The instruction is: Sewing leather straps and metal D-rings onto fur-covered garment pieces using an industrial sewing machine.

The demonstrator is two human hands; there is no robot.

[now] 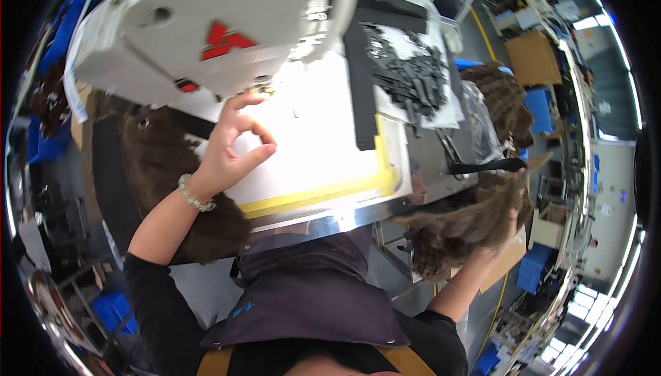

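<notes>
Harsh white glare beneath the machine head [182,42], strong fisheye curvature, black corners.

Right fingers [513,220] seem mostly hidden by blurred brown fur [471,223]; white machine [165,45] cut off at top.

A grey table [428,155] with a shiny near edge carries everything here. At its middle lies a bright white sheet [310,142], with yellow tape [323,193] along its near side and up its right side. A broad black strip [360,94] runs from far to near along the sheet's right part, its near end just beside the tape. Right of the strip, a loose heap of small black pieces [413,80] lies on white paper [447,113]. On the left, brown fur [155,169] spreads over the table, drooping past the near edge. A white machine [172,32] hides the far left; its footing is out of sight.
</notes>
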